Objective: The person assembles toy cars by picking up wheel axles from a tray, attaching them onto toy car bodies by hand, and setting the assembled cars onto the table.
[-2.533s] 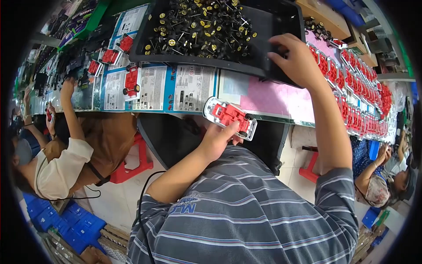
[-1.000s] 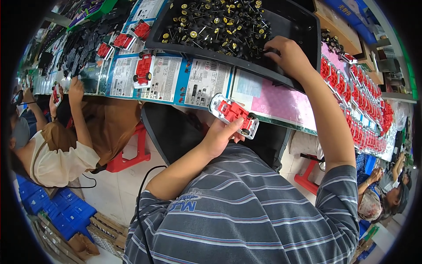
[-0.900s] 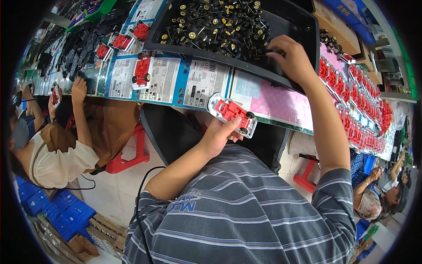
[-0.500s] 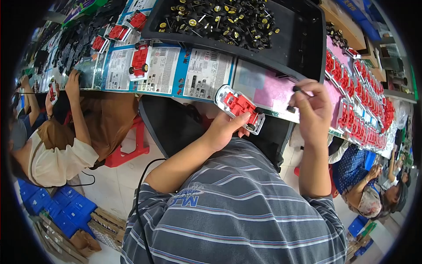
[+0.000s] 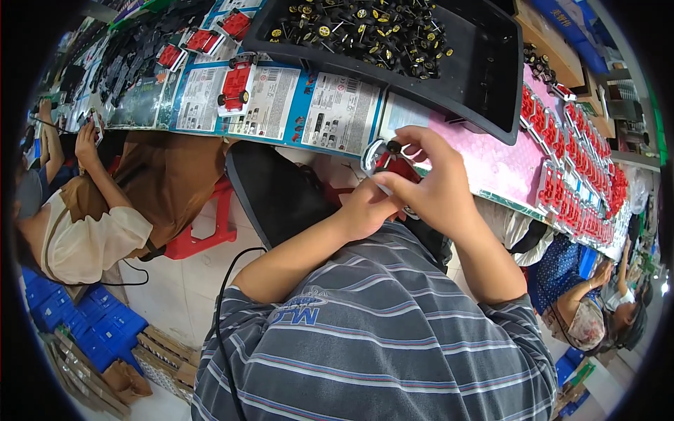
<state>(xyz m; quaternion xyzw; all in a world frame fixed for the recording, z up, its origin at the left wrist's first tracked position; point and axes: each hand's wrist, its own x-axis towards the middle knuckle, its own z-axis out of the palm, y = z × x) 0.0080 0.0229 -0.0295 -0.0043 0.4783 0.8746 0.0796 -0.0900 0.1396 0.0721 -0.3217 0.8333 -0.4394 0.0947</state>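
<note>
My left hand (image 5: 366,212) is closed on a toy car body (image 5: 399,167), white-edged with a red underside, just in front of the table edge. Over that underside my right hand (image 5: 444,184) pinches a black wheel-and-axle set (image 5: 394,147) between thumb and fingers. One wheel shows above the red part; the rest of the axle is hidden by the fingers. Beyond my hands, a black bin (image 5: 484,84) holds a heap of wheel-and-axle sets (image 5: 365,31), some with yellow hubs.
Toy cars with wheels (image 5: 235,90) lie at the left on printed card sheets (image 5: 340,112). Rows of red and white car bodies (image 5: 562,193) stand at the right. A co-worker (image 5: 98,242) sits at left, near a red stool (image 5: 217,217); black flat parts (image 5: 137,63) are piled beyond.
My right hand has moved left with the wheel-and-axle set, from beside the car body to over it. The view has shifted slightly. The co-worker's hands at left have come together.
</note>
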